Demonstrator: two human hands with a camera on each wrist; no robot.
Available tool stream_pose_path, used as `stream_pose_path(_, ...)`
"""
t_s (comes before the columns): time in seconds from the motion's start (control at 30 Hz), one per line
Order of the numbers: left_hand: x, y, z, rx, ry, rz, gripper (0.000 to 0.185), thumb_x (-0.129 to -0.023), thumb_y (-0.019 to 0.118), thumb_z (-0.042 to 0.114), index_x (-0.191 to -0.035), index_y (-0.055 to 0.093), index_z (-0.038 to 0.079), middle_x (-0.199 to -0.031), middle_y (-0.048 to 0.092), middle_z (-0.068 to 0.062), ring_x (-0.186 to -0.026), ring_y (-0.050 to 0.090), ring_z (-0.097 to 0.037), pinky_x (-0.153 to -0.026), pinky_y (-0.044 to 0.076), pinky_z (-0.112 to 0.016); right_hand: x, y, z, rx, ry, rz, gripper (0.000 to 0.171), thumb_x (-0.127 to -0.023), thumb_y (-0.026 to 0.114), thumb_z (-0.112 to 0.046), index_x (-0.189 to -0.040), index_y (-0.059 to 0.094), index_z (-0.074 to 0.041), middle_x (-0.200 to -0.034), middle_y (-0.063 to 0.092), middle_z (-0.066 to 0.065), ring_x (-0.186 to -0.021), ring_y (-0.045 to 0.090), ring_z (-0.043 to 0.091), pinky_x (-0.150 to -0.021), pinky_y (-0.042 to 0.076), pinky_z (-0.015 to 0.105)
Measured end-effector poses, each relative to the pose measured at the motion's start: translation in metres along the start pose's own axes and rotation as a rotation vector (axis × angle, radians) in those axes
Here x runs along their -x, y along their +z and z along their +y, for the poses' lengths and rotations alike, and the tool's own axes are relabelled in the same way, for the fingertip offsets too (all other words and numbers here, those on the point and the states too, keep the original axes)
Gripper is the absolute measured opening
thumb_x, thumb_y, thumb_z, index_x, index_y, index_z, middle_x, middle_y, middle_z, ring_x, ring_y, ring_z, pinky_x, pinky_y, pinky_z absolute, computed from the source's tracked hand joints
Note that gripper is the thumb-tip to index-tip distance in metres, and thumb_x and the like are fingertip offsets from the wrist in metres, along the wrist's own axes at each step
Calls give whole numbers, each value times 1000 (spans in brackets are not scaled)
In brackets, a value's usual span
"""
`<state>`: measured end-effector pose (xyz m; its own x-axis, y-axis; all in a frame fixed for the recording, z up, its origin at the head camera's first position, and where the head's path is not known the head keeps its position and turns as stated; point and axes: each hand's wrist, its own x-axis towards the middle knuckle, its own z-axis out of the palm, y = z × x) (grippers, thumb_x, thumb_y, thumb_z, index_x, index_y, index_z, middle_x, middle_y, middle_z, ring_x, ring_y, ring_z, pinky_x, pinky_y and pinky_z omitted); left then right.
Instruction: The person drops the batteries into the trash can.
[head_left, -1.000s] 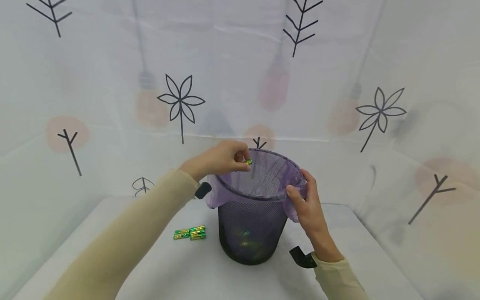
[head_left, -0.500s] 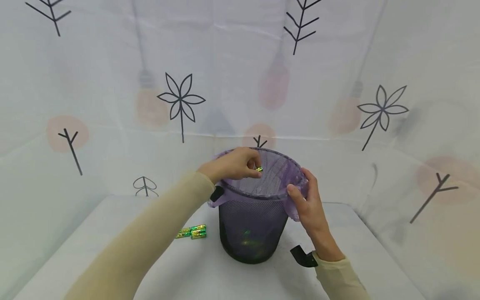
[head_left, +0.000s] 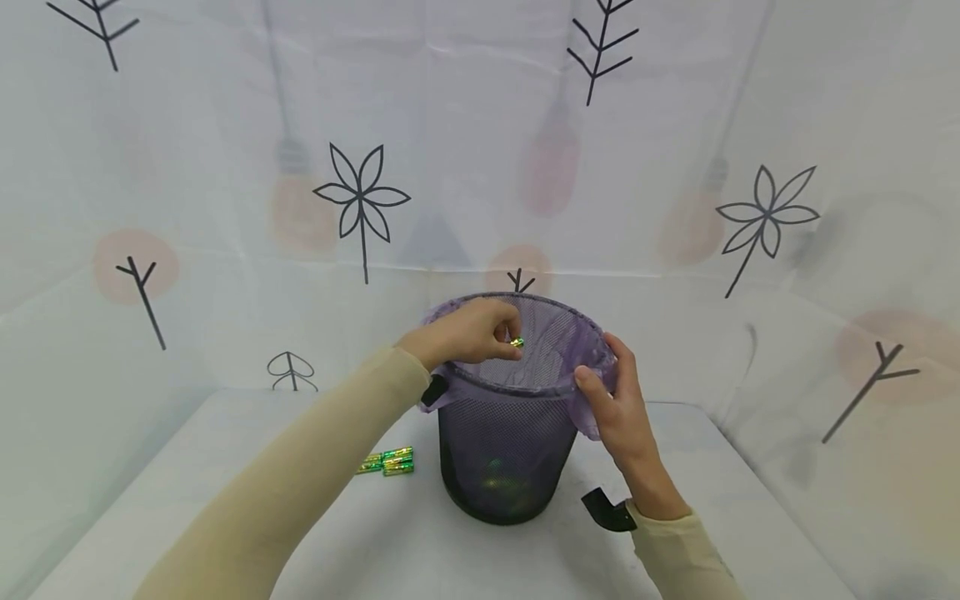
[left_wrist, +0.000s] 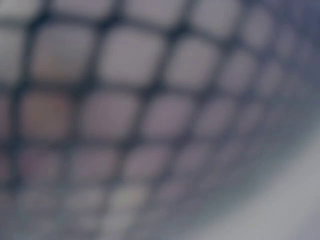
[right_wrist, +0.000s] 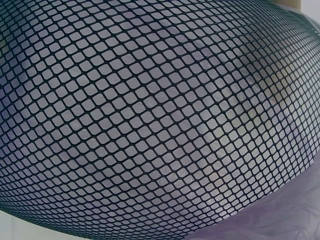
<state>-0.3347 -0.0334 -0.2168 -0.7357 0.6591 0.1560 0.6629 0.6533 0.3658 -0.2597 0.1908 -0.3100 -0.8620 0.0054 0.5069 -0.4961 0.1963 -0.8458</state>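
In the head view, a black mesh wastebasket stands upright on the table, lined with a purple bin bag folded over its rim. My left hand is over the basket's mouth, pinching a small green-and-gold battery between thumb and fingers. The right hand grips the rim and the bag at the right side. Several similar batteries lie grouped on the table left of the basket, partly hidden by my left sleeve. Blurred green and yellow patches show through the mesh low inside. Both wrist views are filled by mesh, without either hand.
The white table extends around the basket. Behind it hangs a pale printed cloth with plant drawings, and similar cloth closes both sides. A black wrist piece sits at my right cuff.
My left hand has moved right and slightly down, further over the basket's mouth, with the battery still pinched. The right hand keeps its grip on the rim.
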Motion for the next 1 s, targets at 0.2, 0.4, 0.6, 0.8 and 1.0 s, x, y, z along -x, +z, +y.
stream_pose_path(0.2,0,-1,1,-3,-5,-2,31,-89,68,34,-108,61,11,-94,59,1,-85,56,-14,-76,47,-29,0,0,0,4,15,-2,70,-93,56,-27,-150,17,-19,-148,26,14,-132,32,32,-107,21,59)
stream_pose_path(0.4,0,-1,2,-11,-1,4,31,-90,66,35,-109,61,10,-96,58,0,-87,56,-14,-77,47,-30,1,1,-1,9,23,-5,70,-94,56,-28,-151,16,-20,-148,27,16,-132,33,34,-106,22,60)
stream_pose_path(0.6,1,-3,1,-1,21,52,25,-91,65,34,-105,61,13,-94,59,0,-85,56,-14,-77,47,-30,0,1,0,1,23,-6,70,-94,56,-28,-150,16,-20,-147,28,15,-130,34,32,-106,23,58)
stream_pose_path(0.8,10,-10,1,12,73,119,21,-91,65,32,-101,61,14,-83,58,0,-74,52,-15,-69,44,-28,1,0,1,-1,27,0,71,-93,57,-27,-150,16,-21,-146,29,15,-129,35,32,-106,24,57)
stream_pose_path(1.0,30,-22,-4,23,170,210,22,-90,67,26,-102,61,9,-78,56,1,-72,51,-14,-69,45,-28,1,0,-1,0,20,-1,70,-93,57,-26,-150,17,-20,-147,27,15,-130,33,32,-107,21,59)
